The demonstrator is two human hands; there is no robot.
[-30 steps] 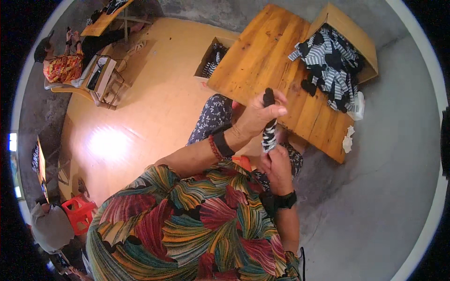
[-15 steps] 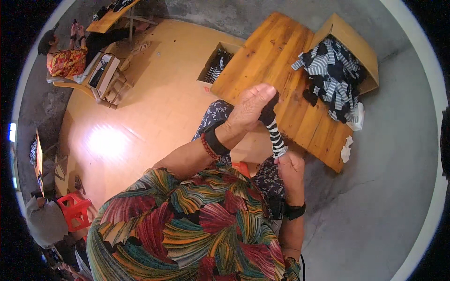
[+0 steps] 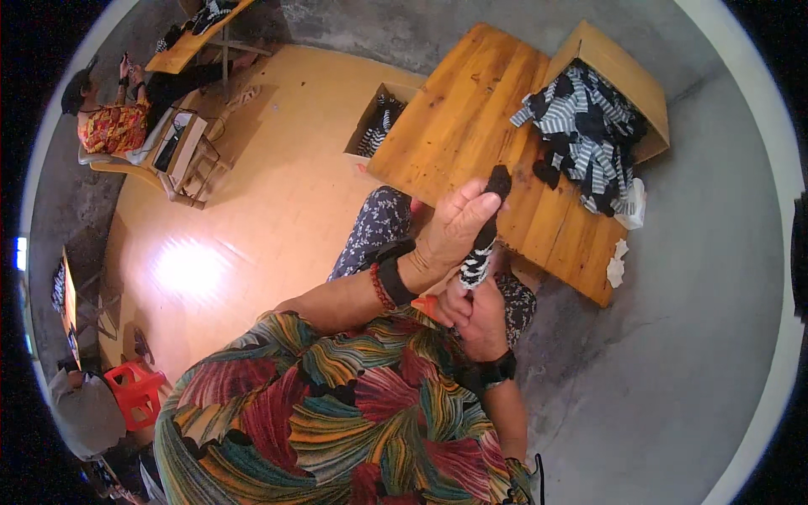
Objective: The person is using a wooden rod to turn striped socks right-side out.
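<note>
A black-and-white striped sock [image 3: 481,251] with a black end is held up before me, in front of the wooden table [image 3: 459,109]. My left hand [image 3: 459,220] is closed around its upper black part, the thumb lying across it and the black tip poking out above. At the lower, light-coloured end, my right hand [image 3: 480,313] has its fingers bent against the sock. Part of the sock is hidden behind the left hand.
A tipped cardboard box [image 3: 652,118] spills a pile of striped socks [image 3: 589,135] onto the table. Beside it are a white packet [image 3: 635,204] and crumpled paper [image 3: 617,264]. An open carton [image 3: 353,139] holds more socks. One person [image 3: 114,126] sits far left; a red stool [image 3: 135,394] stands lower left.
My right hand has moved left and inward at the lower end of the sock. The left hand has lowered slightly, and the sock now looks shorter and bunched, tilted the other way.
</note>
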